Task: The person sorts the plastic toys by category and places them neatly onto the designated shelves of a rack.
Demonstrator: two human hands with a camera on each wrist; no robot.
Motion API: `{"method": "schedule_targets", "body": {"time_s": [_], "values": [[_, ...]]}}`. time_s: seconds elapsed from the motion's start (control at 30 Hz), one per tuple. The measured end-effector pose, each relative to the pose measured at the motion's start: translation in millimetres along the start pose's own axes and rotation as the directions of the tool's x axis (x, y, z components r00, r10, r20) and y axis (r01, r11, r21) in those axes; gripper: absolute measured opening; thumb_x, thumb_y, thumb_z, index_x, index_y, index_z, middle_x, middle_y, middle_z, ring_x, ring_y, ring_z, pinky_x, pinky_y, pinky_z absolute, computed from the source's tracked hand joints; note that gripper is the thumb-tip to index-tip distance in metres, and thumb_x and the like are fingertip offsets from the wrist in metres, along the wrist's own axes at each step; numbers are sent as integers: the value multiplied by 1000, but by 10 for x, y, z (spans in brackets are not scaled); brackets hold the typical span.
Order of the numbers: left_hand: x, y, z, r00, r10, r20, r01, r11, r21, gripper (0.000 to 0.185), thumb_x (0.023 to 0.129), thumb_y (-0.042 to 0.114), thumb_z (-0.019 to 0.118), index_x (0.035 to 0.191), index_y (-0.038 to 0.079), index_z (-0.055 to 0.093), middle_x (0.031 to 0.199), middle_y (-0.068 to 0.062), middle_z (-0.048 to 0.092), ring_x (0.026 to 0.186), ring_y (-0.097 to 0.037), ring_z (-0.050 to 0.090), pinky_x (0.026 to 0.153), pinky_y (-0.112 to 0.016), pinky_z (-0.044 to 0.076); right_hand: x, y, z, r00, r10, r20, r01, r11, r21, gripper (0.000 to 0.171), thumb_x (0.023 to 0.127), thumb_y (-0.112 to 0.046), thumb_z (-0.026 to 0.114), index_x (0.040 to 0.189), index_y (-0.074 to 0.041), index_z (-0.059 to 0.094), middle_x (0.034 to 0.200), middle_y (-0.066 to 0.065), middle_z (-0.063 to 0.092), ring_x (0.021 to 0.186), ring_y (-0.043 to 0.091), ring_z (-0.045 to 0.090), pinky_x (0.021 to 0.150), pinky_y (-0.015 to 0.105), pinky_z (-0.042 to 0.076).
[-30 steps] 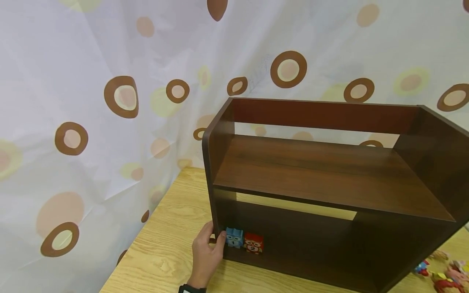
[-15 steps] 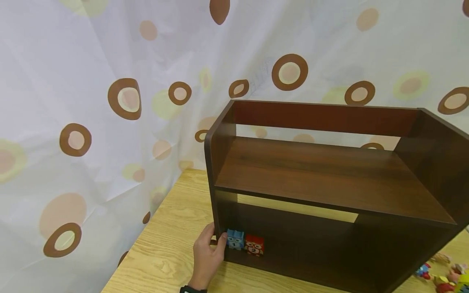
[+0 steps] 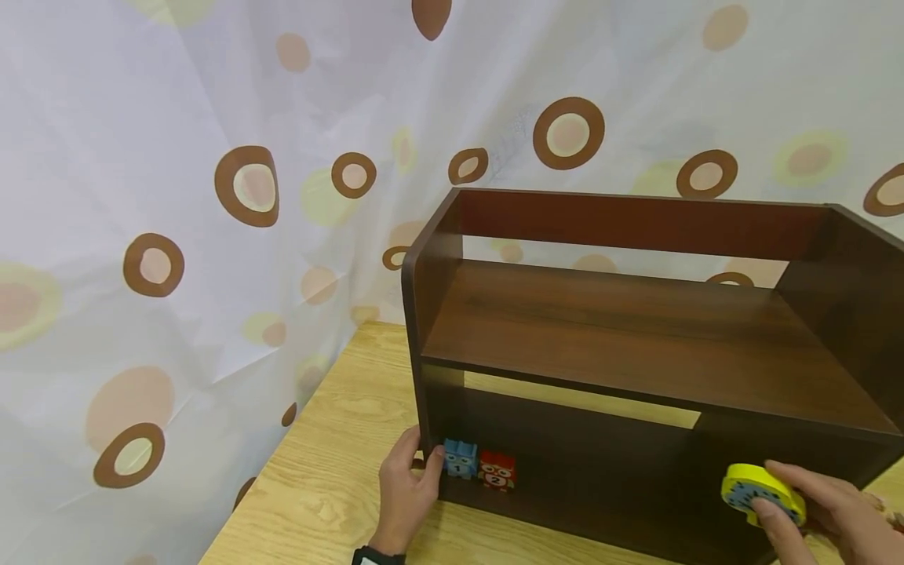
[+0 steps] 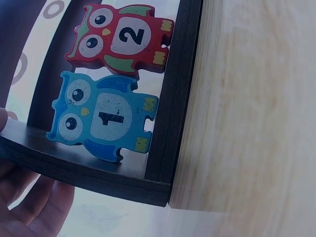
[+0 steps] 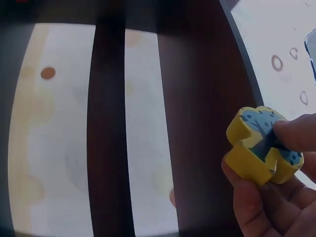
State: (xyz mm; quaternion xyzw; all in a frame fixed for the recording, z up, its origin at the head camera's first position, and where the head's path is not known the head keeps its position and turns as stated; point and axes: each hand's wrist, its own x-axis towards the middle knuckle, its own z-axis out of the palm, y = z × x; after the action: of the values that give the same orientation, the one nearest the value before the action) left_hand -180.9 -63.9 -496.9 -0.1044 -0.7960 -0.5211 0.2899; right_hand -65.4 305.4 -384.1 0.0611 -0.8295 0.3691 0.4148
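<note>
My left hand [image 3: 406,494] grips the front edge of the dark brown shelf's left side panel [image 3: 418,377], thumb inside and fingers outside. Close to that thumb, on the bottom level, stands a blue owl block [image 4: 106,116] marked 1. A red owl block [image 4: 129,39] marked 2 stands right beside it. My right hand [image 3: 840,510] pinches a yellow tree-shaped block [image 5: 249,165] with a blue-grey dotted face, thumb on that face. It holds the block in front of the shelf's lower right part in the head view.
The two-level shelf [image 3: 636,314] has open slots in its back and stands on a light wooden table [image 3: 339,400]. Behind it hangs a pale sheet [image 3: 297,102] with brown and yellow circles. Small figures at the far right are mostly hidden by my right hand.
My right hand has come into the head view from the right, carrying the yellow tree-shaped block. The left hand keeps its grip on the side panel, and both owl blocks stay put.
</note>
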Motion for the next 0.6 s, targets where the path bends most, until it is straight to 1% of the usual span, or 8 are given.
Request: {"method": "schedule_targets", "body": {"time_s": [0.03,0.07,0.13,0.23,0.3,0.4,0.47,0.6], "values": [[0,-4,0,1000,2,1,-2,1000,-1,28,88,7,69,116,9,70,110,-7,73,84,-8,65,63,-21,54,-1,-40,38,999,44,22,-43,998,-46,49,76,20,68,119,-5,68,106,-37,49,79,-25,52,58,0,43],[1,-7,-1,1000,4,1,-4,1000,-1,28,88,7,69,116,9,70,110,-7,73,84,-8,65,63,-21,54,-2,-78,75,994,101,49,-96,992,-83,45,79,16,69,119,-4,67,104,-39,47,77,-24,51,59,-1,42],[3,-16,-3,1000,6,1,-6,1000,2,28,88,7,69,116,10,70,110,-6,73,85,-8,65,63,-21,54,3,-142,158,985,154,75,-146,984,-102,40,79,12,72,118,6,63,100,-39,48,76,-22,51,62,0,42],[8,-32,-8,1000,8,-4,-8,1000,7,28,88,7,69,116,11,70,110,-5,73,85,-8,65,63,-21,54,7,-243,309,978,192,80,-184,978,-101,40,76,9,77,113,1,65,94,-39,50,73,-19,51,66,1,42],[10,-42,-9,1000,21,-7,-21,1000,11,28,88,6,68,116,10,70,109,-5,73,85,-8,65,63,-21,54,6,-301,411,981,185,58,-181,980,-77,42,71,12,79,108,-2,66,91,-37,54,72,-17,53,66,2,42],[13,-36,-10,1000,21,-2,-21,1000,9,28,88,6,68,116,10,70,109,-5,73,86,-9,66,63,-21,54,4,-339,537,975,202,93,-192,975,-108,40,71,6,82,106,-7,68,90,-38,52,70,-14,52,63,4,42],[12,-26,-9,1000,20,2,-20,1000,3,28,88,6,68,116,9,70,109,-6,73,86,-9,66,63,-22,54,2,-332,593,962,233,145,-213,967,-141,37,75,-1,82,108,-9,67,91,-32,55,69,-14,51,62,7,42],[8,-7,-8,1000,0,2,0,1000,-1,29,87,6,69,116,9,70,110,-7,73,86,-9,66,64,-21,54,1,-288,693,929,278,242,-231,951,-206,40,81,-11,80,119,-10,64,100,-4,69,72,-15,50,62,10,43]]}}
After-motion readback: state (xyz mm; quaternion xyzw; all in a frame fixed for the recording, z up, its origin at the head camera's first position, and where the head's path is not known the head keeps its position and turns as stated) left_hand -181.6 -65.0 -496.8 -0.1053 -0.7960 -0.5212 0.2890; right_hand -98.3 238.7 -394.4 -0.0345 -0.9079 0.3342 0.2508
